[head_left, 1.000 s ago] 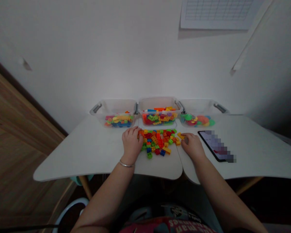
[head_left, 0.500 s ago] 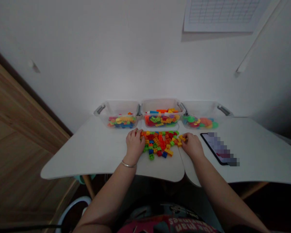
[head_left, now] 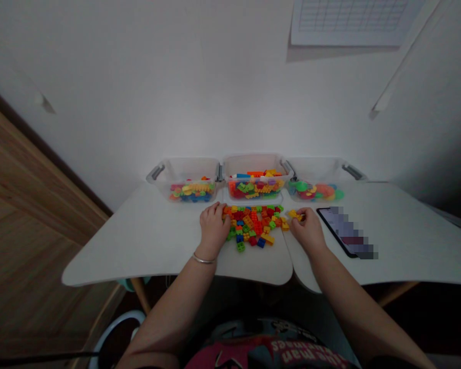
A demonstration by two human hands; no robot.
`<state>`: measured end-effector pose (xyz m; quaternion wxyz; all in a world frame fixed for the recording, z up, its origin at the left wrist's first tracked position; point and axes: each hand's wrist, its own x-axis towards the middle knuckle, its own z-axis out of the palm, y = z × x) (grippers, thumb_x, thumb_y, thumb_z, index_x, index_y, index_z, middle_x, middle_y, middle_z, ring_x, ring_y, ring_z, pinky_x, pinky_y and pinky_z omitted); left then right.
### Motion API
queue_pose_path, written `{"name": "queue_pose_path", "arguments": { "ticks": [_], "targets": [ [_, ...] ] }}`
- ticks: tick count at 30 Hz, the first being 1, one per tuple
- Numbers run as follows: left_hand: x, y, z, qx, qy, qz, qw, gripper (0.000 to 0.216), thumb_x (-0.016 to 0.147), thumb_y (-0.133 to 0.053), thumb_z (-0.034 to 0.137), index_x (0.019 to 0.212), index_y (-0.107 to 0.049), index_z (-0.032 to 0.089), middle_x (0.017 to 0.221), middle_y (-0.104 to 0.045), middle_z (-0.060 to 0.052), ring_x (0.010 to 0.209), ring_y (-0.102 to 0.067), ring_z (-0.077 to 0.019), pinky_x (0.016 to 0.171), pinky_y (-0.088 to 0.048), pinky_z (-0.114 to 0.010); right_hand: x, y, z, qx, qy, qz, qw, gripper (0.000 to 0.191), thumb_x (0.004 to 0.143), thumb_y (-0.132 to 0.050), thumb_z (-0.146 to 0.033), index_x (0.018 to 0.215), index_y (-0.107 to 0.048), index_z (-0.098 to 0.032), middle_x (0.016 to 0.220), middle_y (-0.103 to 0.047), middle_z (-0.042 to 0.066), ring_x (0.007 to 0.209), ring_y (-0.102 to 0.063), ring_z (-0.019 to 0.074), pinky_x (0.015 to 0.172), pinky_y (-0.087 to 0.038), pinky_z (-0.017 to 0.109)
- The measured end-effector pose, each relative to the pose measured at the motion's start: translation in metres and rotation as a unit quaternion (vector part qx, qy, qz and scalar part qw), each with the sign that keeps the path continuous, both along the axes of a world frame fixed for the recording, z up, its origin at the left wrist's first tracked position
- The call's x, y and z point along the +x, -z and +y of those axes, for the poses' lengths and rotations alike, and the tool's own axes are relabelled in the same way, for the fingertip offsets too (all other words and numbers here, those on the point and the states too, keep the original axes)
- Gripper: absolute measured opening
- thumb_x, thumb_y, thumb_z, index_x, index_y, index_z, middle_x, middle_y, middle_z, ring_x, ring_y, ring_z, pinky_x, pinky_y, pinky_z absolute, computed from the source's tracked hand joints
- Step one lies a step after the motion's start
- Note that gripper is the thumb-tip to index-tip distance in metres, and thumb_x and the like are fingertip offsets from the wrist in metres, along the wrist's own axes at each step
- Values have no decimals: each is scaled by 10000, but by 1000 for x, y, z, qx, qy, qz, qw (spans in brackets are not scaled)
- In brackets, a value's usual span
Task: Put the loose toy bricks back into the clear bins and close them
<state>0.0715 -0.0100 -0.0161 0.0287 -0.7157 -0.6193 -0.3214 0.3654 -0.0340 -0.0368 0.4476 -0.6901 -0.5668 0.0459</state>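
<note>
A pile of small toy building bricks point(head_left: 255, 223) in red, orange, yellow, green and blue lies on the white table. My left hand point(head_left: 214, 225), with a bangle at its wrist, rests against the pile's left edge; its fingers are extended and a little apart, holding nothing I can see. Just right of the pile, my right hand point(head_left: 309, 230) pinches a yellow building brick point(head_left: 294, 214) between thumb and fingers. Another yellow brick point(head_left: 285, 226) lies near that hand at the edge of the pile.
Along the wall stand three clear plastic bins: a left bin point(head_left: 194, 171), a middle bin point(head_left: 249, 163) and a right bin point(head_left: 315, 169), all holding colourful toy pieces. A phone point(head_left: 346, 233) lies right of my right hand. A seam divides the white table point(head_left: 146, 236).
My right hand has shifted slightly right with the yellow brick, away from the pile. My left hand has stayed at the pile's left edge.
</note>
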Motion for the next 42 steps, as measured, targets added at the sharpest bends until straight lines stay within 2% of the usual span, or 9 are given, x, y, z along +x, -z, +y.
{"name": "queue_pose_path", "arguments": {
  "ticks": [7, 13, 17, 20, 25, 30, 35, 39, 42],
  "targets": [
    [3, -6, -6, -37, -36, 7, 999, 370, 882, -512, 252, 1233, -623, 216, 1342, -598, -118, 1232, -515, -328, 1088, -317, -615, -5, -16, -6, 134, -15, 18, 991, 190, 729, -546, -294, 901, -526, -214, 877, -596, 48, 731, -518, 191, 705, -465, 359],
    [1, -5, -2, -33, -21, 3, 999, 383, 867, -528, 244, 1228, -636, 179, 1311, -614, -124, 1226, -514, -296, 1079, -386, -487, -11, -95, 23, 269, -26, 40, 962, 207, 770, -598, -341, 916, -505, -226, 921, -600, 26, 735, -541, 156, 695, -477, 320],
    [-1, -3, -1, -14, -27, -6, 1000, 376, 855, -531, 231, 1209, -648, 177, 1282, -629, -123, 1203, -529, -290, 1073, -397, -463, -17, -145, 71, 265, -53, 41, 962, 209, 794, -586, -351, 950, -506, -238, 956, -614, 19, 758, -564, 148, 692, -481, 300],
    [-1, -1, -1, -10, -30, -6, 999, 371, 853, -529, 227, 1199, -653, 178, 1280, -631, -120, 1197, -534, -286, 1074, -396, -453, -27, -160, 107, 171, -67, 13, 983, 164, 769, -599, -290, 904, -536, -220, 918, -639, 21, 750, -575, 157, 709, -482, 307],
    [-2, 0, -1, -16, -30, -11, 999, 374, 853, -522, 229, 1202, -647, 176, 1295, -624, -116, 1211, -529, -285, 1082, -386, -458, -48, -153, 136, -18, -69, -84, 994, 112, 745, -611, -184, 855, -594, -200, 925, -675, 61, 818, -600, 198, 776, -465, 330],
    [-3, 1, 1, -8, -19, -22, 1000, 395, 842, -521, 220, 1222, -610, 163, 1259, -647, -116, 1198, -544, -288, 1076, -394, -453, -53, -142, 145, -81, -61, -99, 990, 117, 740, -605, -149, 846, -623, -194, 862, -667, 64, 801, -595, 204, 785, -456, 348],
    [-4, 5, 5, 13, -10, -36, 999, 381, 840, -511, 216, 1207, -598, 163, 1238, -645, -133, 1190, -548, -289, 1074, -399, -470, -46, -139, 137, 50, -116, -64, 990, 138, 758, -576, -194, 879, -637, -168, 895, -652, 77, 800, -585, 202, 820, -472, 375],
    [-8, 8, 10, 28, -2, -66, 997, 361, 849, -504, 223, 1189, -595, 142, 1196, -656, -142, 1173, -556, -280, 1068, -407, -455, -43, -130, 96, 197, -121, -62, 971, 216, 799, -508, -206, 990, -608, -180, 1014, -640, 95, 931, -583, 228, 891, -462, 411],
    [-11, 8, 12, 30, -4, -78, 997, 365, 847, -506, 214, 1189, -590, 119, 1181, -654, -156, 1168, -559, -281, 1055, -414, -453, -38, -110, 55, 230, -139, -58, 962, 239, 814, -514, -232, 1038, -586, -193, 1044, -635, 101, 983, -576, 237, 880, -471, 404]
  ]
}}
